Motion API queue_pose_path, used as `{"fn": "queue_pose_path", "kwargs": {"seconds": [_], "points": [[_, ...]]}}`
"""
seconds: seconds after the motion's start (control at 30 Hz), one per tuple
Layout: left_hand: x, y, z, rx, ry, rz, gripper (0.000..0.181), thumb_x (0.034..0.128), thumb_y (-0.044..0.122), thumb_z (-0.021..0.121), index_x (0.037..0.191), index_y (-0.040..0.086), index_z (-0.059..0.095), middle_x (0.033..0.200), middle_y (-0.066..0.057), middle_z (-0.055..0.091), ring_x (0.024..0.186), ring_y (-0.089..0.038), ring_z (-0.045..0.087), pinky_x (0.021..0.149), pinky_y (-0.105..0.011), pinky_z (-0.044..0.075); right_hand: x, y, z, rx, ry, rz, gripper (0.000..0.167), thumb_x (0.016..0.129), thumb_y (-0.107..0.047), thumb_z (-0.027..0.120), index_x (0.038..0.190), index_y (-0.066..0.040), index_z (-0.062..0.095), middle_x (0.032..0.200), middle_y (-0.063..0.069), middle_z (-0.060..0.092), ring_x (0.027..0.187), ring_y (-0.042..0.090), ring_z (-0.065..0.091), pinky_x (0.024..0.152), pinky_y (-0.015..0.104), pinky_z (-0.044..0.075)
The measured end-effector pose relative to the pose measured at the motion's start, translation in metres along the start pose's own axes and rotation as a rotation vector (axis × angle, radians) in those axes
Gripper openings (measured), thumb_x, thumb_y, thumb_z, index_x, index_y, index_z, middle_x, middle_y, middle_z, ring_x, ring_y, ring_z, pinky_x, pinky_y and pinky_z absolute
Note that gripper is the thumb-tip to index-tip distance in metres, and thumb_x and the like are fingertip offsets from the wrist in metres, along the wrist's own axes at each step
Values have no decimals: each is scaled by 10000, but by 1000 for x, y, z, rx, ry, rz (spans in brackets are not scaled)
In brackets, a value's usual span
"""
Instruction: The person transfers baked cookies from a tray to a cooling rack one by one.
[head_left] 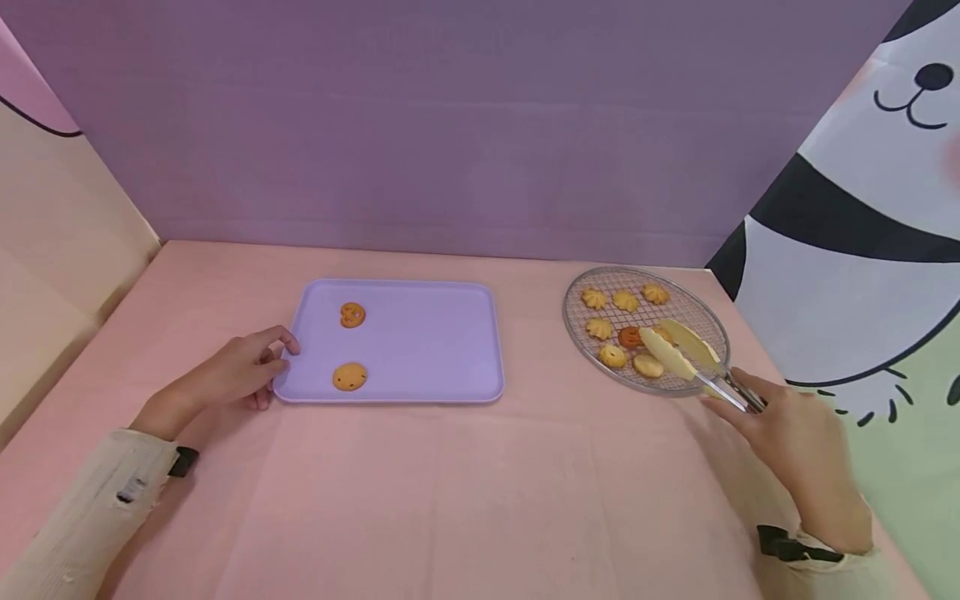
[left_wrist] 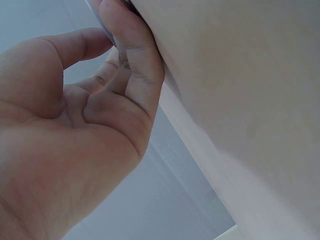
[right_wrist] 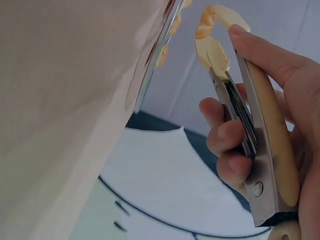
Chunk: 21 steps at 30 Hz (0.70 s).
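My right hand [head_left: 795, 437] grips a pair of tongs [head_left: 675, 354] with metal arms and pale yellow tips, held over a round wire rack [head_left: 567, 321]. Between the tips, a golden cookie [right_wrist: 205, 22] shows in the right wrist view. Several small cookies lie on the rack, among them a flower-shaped one [head_left: 594, 298] and a reddish-brown one [head_left: 629, 337]. The left hand [head_left: 236, 367] holds the left rim of a lilac tray [head_left: 427, 342] between thumb and fingers. On that tray sit a pretzel-shaped cookie [head_left: 352, 314] and a round cookie [head_left: 349, 377].
A pink cloth [head_left: 480, 492] covers the table. Behind it rises a purple backdrop [head_left: 465, 133], and a panel with a cartoon panda [head_left: 862, 225] stands on the right. A strip of cloth separates tray and rack.
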<state>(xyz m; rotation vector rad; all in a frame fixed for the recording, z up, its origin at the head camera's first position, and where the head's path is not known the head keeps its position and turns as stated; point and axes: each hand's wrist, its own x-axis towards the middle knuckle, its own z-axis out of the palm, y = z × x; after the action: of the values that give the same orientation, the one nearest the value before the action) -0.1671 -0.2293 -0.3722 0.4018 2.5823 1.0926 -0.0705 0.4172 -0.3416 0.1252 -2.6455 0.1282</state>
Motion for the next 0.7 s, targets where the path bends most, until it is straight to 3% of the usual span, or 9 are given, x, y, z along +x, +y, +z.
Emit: {"fn": "queue_pose_path", "kwargs": {"seconds": [0.2, 0.53, 0.7], "points": [[0, 1, 0, -7, 0, 11, 196, 984, 30, 512, 1179, 30, 505, 661, -63, 551, 502, -199, 597, 466, -314, 518, -5, 15, -6, -8, -116, 127, 636, 784, -431, 821, 1214, 13, 674, 471, -15, 294, 455, 172, 281, 405, 305, 195], [-2, 2, 0, -13, 0, 10, 202, 988, 35, 516, 1188, 27, 500, 664, -63, 551, 498, -188, 590, 458, -310, 510, -8, 24, -4, -42, -228, 206, 687, 793, -492, 796, 1243, 8, 656, 508, -6, 306, 489, 182, 304, 410, 321, 222], [-2, 2, 0, -9, 1, 1, 196, 987, 33, 514, 1183, 32, 502, 663, -58, 551, 504, -191, 597, 465, -306, 513, -9, 26, -6, -46, -244, 226, 707, 795, -521, 783, 1239, 14, 655, 511, -6, 299, 496, 184, 302, 401, 328, 231]]}}
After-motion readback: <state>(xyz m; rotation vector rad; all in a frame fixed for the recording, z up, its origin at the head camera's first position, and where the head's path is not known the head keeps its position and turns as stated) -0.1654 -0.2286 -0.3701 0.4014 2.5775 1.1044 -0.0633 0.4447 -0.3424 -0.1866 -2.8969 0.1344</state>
